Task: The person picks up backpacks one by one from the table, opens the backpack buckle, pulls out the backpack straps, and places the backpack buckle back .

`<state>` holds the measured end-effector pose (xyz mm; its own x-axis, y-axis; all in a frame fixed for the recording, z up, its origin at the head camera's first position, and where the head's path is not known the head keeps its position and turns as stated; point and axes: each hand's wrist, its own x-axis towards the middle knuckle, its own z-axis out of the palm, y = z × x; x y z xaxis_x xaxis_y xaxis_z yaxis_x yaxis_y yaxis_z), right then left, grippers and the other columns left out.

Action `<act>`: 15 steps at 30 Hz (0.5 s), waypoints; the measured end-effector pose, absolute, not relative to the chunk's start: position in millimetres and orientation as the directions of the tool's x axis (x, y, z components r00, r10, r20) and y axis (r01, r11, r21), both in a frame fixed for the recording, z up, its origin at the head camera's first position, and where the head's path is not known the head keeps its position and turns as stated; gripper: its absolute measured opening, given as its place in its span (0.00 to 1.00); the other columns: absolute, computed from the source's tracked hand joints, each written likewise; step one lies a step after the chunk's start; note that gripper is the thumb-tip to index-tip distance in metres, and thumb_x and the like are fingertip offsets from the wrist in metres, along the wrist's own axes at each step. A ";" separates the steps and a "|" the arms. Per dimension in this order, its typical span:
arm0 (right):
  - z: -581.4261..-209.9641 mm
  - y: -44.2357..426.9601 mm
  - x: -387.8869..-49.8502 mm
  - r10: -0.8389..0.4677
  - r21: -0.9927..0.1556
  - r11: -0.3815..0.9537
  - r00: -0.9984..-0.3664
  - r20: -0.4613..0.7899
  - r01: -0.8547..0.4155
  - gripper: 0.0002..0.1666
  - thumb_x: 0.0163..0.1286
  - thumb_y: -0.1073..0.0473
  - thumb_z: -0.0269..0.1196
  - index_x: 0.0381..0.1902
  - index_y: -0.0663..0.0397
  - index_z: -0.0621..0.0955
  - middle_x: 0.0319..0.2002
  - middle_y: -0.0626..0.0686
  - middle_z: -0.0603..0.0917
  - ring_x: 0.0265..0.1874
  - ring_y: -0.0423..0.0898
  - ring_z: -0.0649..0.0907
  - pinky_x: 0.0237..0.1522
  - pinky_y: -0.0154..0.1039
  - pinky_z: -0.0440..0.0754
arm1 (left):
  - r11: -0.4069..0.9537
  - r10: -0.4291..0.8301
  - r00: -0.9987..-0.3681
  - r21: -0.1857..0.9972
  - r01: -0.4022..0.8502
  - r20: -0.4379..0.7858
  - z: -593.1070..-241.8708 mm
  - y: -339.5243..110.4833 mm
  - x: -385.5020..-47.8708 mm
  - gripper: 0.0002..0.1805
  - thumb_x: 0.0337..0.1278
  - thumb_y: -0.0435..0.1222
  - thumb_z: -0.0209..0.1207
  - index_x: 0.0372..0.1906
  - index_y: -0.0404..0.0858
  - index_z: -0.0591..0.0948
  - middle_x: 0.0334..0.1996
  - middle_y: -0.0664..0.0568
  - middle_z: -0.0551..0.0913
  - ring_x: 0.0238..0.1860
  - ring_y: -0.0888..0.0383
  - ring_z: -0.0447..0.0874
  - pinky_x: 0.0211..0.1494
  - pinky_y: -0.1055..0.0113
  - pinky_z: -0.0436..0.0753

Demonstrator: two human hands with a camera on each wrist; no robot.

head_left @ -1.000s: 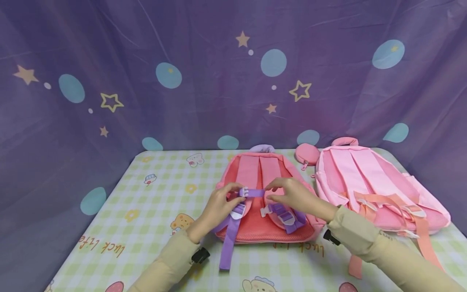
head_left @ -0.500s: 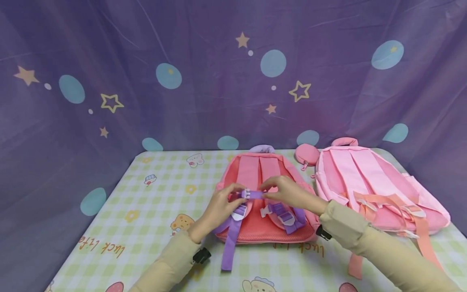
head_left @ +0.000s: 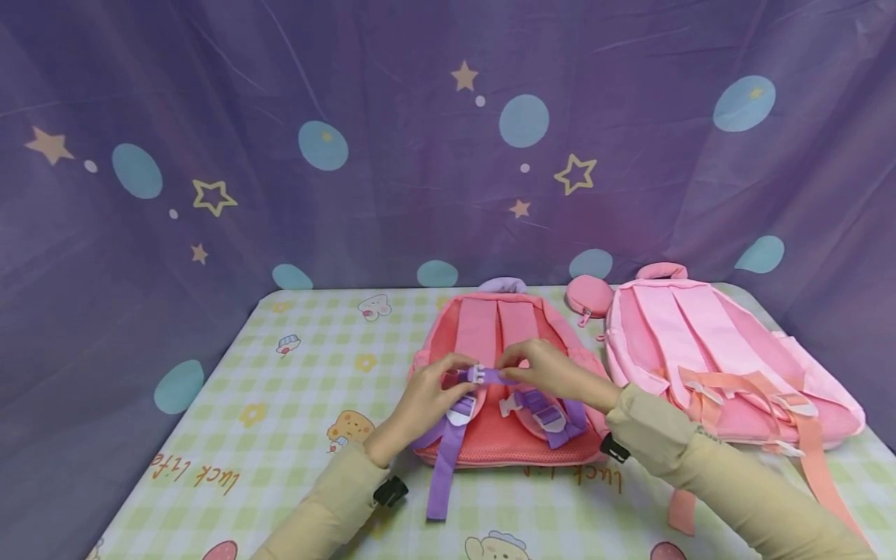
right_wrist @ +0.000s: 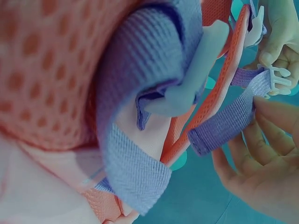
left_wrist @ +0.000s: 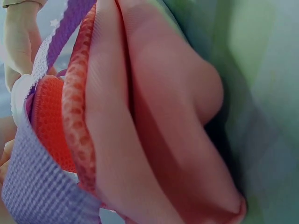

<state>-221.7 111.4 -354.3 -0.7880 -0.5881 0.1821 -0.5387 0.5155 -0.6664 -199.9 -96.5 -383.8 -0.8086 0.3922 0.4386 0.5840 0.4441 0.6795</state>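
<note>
A coral-pink backpack [head_left: 500,447] lies with its shoulder straps upward in the head view. Above its middle, my left hand [head_left: 420,397] pinches a purple strap at a white pronged buckle [head_left: 479,374]. My right hand [head_left: 553,375] pinches the purple webbing [right_wrist: 229,119] close to that buckle, and its short tail sticks out past the fingers in the right wrist view. A second white buckle piece [head_left: 509,404] lies on the backpack beside the right strap's slider [head_left: 553,421]. In the left wrist view, the backpack's side [left_wrist: 154,102] and purple webbing [left_wrist: 42,177] hide most of the hands.
To the right lies a light-pink backpack [head_left: 700,327] with orange straps. A round pink pouch [head_left: 589,296] sits between the bags at the back. Checked cloth [head_left: 280,404] covers the table, and a purple curtain [head_left: 392,218] hangs behind it.
My right hand has shifted left along the purple webbing, closer to the buckle. The buckle and my left hand have moved slightly right and down.
</note>
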 end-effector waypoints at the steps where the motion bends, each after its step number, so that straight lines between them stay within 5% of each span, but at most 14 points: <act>1: -354.4 111.2 -221.7 -0.588 -0.666 0.514 -0.788 0.185 -0.540 0.04 0.58 0.65 0.60 0.31 0.56 0.82 0.26 0.45 0.82 0.26 0.38 0.76 0.30 0.31 0.73 | 0.443 0.392 -0.811 0.683 0.581 0.435 -383.6 -96.3 -199.7 0.15 0.45 0.29 0.62 0.42 0.39 0.77 0.37 0.49 0.82 0.41 0.56 0.79 0.44 0.62 0.77; 15: -353.4 108.4 -220.5 -0.604 -0.662 0.488 -0.768 0.213 -0.568 0.05 0.59 0.66 0.59 0.32 0.57 0.81 0.29 0.47 0.83 0.30 0.38 0.78 0.33 0.32 0.76 | 0.470 0.408 -0.822 0.680 0.562 0.397 -382.9 -95.1 -199.7 0.13 0.48 0.32 0.61 0.42 0.39 0.77 0.38 0.50 0.82 0.42 0.58 0.79 0.45 0.64 0.76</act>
